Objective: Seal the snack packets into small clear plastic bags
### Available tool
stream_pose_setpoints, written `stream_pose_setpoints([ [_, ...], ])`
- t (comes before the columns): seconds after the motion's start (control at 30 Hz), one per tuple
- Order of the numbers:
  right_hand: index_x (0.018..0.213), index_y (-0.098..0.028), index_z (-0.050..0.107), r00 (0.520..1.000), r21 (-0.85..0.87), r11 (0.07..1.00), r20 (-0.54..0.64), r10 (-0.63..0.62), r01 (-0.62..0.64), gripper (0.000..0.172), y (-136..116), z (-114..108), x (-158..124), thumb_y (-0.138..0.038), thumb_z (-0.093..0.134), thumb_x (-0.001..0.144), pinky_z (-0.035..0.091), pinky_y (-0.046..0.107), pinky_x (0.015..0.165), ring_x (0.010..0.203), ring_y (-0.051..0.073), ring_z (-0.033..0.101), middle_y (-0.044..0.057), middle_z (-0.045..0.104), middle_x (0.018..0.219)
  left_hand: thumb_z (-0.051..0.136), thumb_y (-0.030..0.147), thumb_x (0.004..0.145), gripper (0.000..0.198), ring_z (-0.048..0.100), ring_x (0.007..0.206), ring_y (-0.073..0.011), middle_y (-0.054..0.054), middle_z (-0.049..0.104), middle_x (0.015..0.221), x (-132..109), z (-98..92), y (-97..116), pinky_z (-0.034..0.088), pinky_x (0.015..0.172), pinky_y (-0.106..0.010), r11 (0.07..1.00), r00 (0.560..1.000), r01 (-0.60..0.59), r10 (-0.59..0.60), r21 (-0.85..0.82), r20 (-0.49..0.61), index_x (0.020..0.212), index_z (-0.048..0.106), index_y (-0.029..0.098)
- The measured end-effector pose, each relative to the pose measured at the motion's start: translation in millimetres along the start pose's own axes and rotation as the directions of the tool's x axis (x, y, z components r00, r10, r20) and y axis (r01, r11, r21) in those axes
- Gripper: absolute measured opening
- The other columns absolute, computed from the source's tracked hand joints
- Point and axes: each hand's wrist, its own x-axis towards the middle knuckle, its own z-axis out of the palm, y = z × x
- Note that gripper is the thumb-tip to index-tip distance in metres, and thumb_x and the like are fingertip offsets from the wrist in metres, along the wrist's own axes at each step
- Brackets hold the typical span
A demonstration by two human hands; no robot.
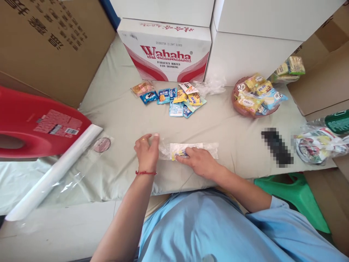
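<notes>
A small white packet with yellow and blue print (173, 150) lies on the cloth-covered table, inside a strip of crinkled clear plastic film (212, 150). Over it rests my right hand (200, 162), its fingers bent down and holding the packet against the table. My left hand (147, 149) stands at the film's left end, thumb raised and apart from the loosely curled fingers. Film touches or nearly touches the thumb side of that hand; nothing shows in its grasp. A red cord circles the left wrist.
Several small snack packets (177, 98) lie beyond my hands. A reddish bowl (236, 103) of snacks stands right of them. At left are a plastic film roll (54, 171), a round disc (102, 145) and a red container (40, 120). A Wahaha carton (166, 51) stands behind.
</notes>
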Motion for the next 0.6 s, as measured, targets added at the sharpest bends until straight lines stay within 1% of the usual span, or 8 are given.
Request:
stream_pose_setpoints([
  [0.07, 0.150, -0.039, 0.053, 1.000, -0.005, 1.000, 0.005, 0.012, -0.012, 0.051, -1, -1, 0, -0.017, 0.048, 0.104, 0.041, 0.032, 0.067, 0.091, 0.022, 0.061, 0.008, 0.064, 0.115, 0.062, 0.054, 0.088, 0.051, 0.047, 0.137, -0.0440, -0.020, 0.056, 0.138, 3, 1.5, 4, 0.041, 0.113, -0.067, 0.998, 0.999, 0.036, -0.037, 0.059, 0.011, 0.125, 0.062, 0.020],
  [0.13, 0.151, -0.041, 0.052, 0.999, -0.001, 1.000, 0.015, 0.031, -0.031, 0.051, 0, -1, 1, -0.019, 0.048, 0.105, 0.039, 0.031, 0.066, 0.090, 0.022, 0.061, 0.007, 0.064, 0.115, 0.073, 0.043, 0.076, 0.043, 0.051, 0.135, -0.0426, -0.016, 0.059, 0.139, -1, -0.1, 9, 0.045, 0.111, -0.062, 0.992, 0.999, 0.014, -0.019, 0.124, 0.040, 0.114, 0.069, 0.024],
  [0.23, 0.149, -0.044, 0.054, 0.999, 0.051, 0.998, 0.028, 0.043, -0.044, 0.048, 2, 1, 3, -0.021, 0.047, 0.107, 0.035, 0.030, 0.064, 0.088, 0.021, 0.059, 0.006, 0.063, 0.114, 0.069, 0.036, 0.073, 0.037, 0.059, 0.126, -0.0398, -0.016, 0.062, 0.137, -15, -9.6, 13, 0.050, 0.105, -0.056, 0.973, 0.994, -0.090, 0.075, 0.210, 0.079, 0.107, 0.072, 0.023],
  [0.33, 0.143, -0.041, 0.060, 0.998, 0.105, 0.993, 0.034, 0.044, -0.047, 0.040, 6, 2, 4, -0.026, 0.043, 0.110, 0.032, 0.030, 0.064, 0.088, 0.021, 0.057, 0.006, 0.063, 0.114, 0.064, 0.035, 0.074, 0.034, 0.069, 0.093, -0.0301, -0.012, 0.072, 0.107, -27, -24.1, 17, 0.057, 0.084, -0.043, 0.970, 0.992, -0.036, 0.006, 0.241, 0.124, 0.104, 0.072, 0.022],
  [0.43, 0.137, -0.036, 0.064, 0.998, 0.127, 0.990, 0.042, 0.053, -0.058, 0.035, 8, 2, 4, -0.029, 0.043, 0.111, 0.032, 0.029, 0.065, 0.088, 0.021, 0.057, 0.007, 0.064, 0.114, 0.063, 0.037, 0.075, 0.025, 0.066, 0.067, -0.0210, -0.002, 0.070, 0.075, -33, -35.7, 30, 0.054, 0.067, -0.033, 0.990, 0.966, 0.129, -0.140, 0.062, 0.219, 0.093, 0.071, 0.022],
  [0.5, 0.135, -0.034, 0.066, 0.998, 0.144, 0.988, 0.038, 0.053, -0.058, 0.033, 7, 2, 5, -0.030, 0.044, 0.111, 0.032, 0.029, 0.066, 0.089, 0.020, 0.056, 0.007, 0.064, 0.113, 0.065, 0.040, 0.078, 0.022, 0.067, 0.068, -0.0182, -0.001, 0.072, 0.075, -37, -38.0, 44, 0.054, 0.067, -0.030, 0.970, 0.969, 0.202, -0.178, -0.134, 0.170, 0.089, 0.070, 0.022],
  [0.57, 0.133, -0.031, 0.066, 0.998, 0.182, 0.981, 0.017, 0.065, -0.067, 0.032, 5, 4, 6, -0.034, 0.042, 0.112, 0.034, 0.028, 0.067, 0.089, 0.020, 0.056, 0.007, 0.064, 0.110, 0.066, 0.041, 0.081, 0.023, 0.069, 0.072, -0.0171, -0.002, 0.075, 0.082, -42, -34.3, 60, 0.056, 0.070, -0.029, 0.949, 0.984, 0.174, -0.157, -0.264, 0.085, 0.090, 0.071, 0.021],
  [0.6, 0.132, -0.028, 0.066, 0.997, 0.207, 0.976, -0.002, 0.073, -0.071, 0.033, 4, 6, 6, -0.036, 0.041, 0.112, 0.036, 0.028, 0.069, 0.089, 0.020, 0.056, 0.007, 0.063, 0.108, 0.066, 0.039, 0.083, 0.021, 0.069, 0.073, -0.0168, -0.002, 0.075, 0.084, -46, -30.0, 68, 0.057, 0.071, -0.029, 0.950, 0.991, 0.126, -0.109, -0.286, 0.075, 0.090, 0.072, 0.020],
])
